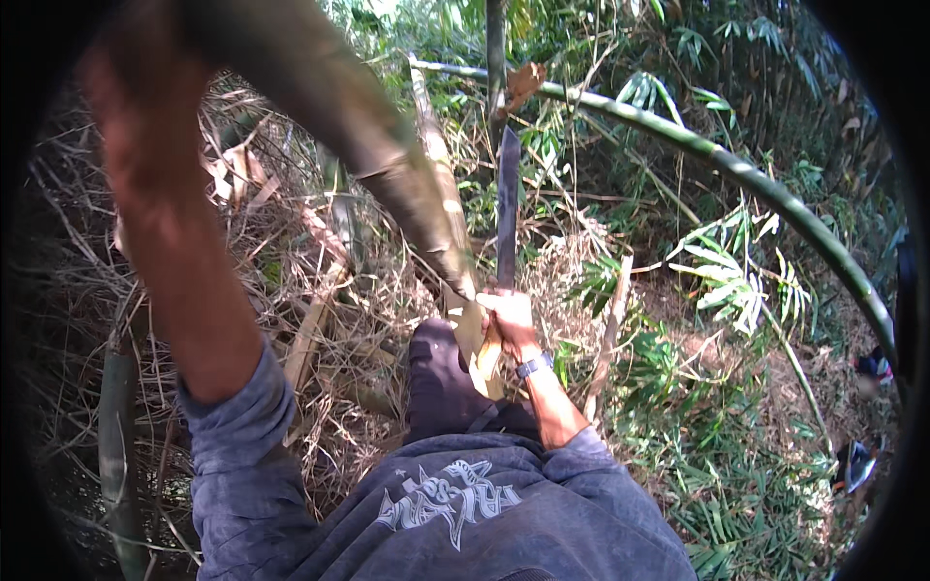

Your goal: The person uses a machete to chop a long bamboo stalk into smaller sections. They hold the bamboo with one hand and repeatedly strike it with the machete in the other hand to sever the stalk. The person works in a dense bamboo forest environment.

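Note:
A thick bamboo culm [358,136], brown-green and blurred, slants from the upper left down to the middle. My left hand [145,48] is raised at its upper end, gripping it; the fingers are smeared and lost in the dark rim. My right hand [511,318], with a watch [534,365] on the wrist, is closed round the handle of a machete. The machete's dark blade [507,208] points up and away. Beside that hand, at the culm's lower end, pale yellow pieces [481,353] hang in front of my dark trouser leg [433,378].
A long green bamboo stem [717,155] arches across the right side. An upright stem [495,58] stands ahead, and another green culm [118,436] at the left. Dry twigs [358,329] tangle over the ground. Leafy shoots [722,276] grow at the right.

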The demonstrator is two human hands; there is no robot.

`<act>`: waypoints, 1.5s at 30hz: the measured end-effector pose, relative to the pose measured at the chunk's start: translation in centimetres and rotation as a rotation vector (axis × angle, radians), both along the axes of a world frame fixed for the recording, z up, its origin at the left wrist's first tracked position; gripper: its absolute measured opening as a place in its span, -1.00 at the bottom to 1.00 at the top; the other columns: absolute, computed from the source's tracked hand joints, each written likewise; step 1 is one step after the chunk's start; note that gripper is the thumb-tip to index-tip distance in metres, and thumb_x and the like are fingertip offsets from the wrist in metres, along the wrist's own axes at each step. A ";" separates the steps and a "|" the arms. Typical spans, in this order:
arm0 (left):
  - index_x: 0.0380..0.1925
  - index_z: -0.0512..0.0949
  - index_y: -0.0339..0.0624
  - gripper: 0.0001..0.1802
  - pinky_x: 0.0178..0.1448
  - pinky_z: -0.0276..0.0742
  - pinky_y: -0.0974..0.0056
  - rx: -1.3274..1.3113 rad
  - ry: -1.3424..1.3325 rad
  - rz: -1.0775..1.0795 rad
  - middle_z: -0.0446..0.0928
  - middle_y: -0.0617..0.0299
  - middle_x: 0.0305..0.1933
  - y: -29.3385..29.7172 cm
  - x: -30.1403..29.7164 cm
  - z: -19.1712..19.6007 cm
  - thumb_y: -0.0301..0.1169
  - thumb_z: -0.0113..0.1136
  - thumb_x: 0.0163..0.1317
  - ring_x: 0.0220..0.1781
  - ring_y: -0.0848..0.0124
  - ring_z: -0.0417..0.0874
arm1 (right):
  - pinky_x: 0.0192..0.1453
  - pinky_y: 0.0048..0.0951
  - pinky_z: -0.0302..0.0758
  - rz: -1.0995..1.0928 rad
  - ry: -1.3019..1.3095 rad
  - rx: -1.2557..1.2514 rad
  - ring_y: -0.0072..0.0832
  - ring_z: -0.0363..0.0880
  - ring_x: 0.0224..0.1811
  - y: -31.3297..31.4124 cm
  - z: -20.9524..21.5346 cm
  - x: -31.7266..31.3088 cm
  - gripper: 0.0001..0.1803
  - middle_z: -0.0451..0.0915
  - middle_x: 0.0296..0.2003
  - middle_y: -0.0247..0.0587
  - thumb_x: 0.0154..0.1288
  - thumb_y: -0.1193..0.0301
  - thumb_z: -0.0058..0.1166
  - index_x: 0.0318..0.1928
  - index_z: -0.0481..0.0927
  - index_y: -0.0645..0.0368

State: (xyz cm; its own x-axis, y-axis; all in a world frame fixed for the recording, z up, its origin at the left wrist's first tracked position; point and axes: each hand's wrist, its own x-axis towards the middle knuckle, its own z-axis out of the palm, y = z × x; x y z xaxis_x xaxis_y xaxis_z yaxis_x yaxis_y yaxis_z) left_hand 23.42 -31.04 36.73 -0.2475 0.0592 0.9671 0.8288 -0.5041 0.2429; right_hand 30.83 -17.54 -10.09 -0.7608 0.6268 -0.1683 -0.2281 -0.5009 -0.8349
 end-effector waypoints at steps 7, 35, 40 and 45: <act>-0.39 0.64 -0.39 -0.68 -0.21 0.54 0.30 -0.074 0.121 -0.075 0.63 0.17 -0.48 13.8 4.2 2.6 -0.26 0.25 0.15 -0.43 0.43 0.63 | -0.63 -0.49 0.44 -0.060 0.221 0.257 -0.58 0.48 -0.70 0.7 0.3 -0.9 -0.71 0.48 -0.70 -0.36 0.18 0.48 0.23 -0.65 0.47 0.13; 0.00 0.41 -0.35 -0.52 -0.16 0.55 0.34 -1.092 -0.473 -0.157 0.58 0.22 -0.28 1.0 -2.2 -31.9 -0.39 0.29 0.10 -0.25 0.45 0.59 | -0.64 -0.54 0.47 -0.152 0.209 -0.094 -0.59 0.45 -0.68 2.1 9.4 5.7 -0.69 0.66 -0.24 0.01 0.26 0.45 0.12 -0.04 0.50 0.37; 0.06 0.31 -0.36 -0.32 0.01 0.51 0.20 -1.318 -0.714 -0.159 0.58 0.01 -0.17 -1.3 -0.6 -38.3 -0.27 0.38 -0.01 -0.12 0.28 0.60 | -0.64 -0.55 0.45 -0.084 0.121 -0.121 -0.58 0.47 -0.69 2.0 6.9 2.2 -0.70 0.66 -0.34 -0.08 0.27 0.34 0.17 -0.14 0.58 0.35; 0.07 0.22 -0.40 -0.32 -0.12 0.56 0.03 -1.268 -0.455 0.130 0.58 -0.27 -0.24 -4.8 -1.9 -44.2 -0.32 0.33 0.03 -0.14 -0.14 0.64 | -0.64 -0.53 0.46 -0.026 0.051 -0.181 -0.59 0.47 -0.67 -2.5 5.0 0.3 -0.70 0.54 -0.52 -0.32 0.20 0.23 0.28 -0.36 0.54 0.22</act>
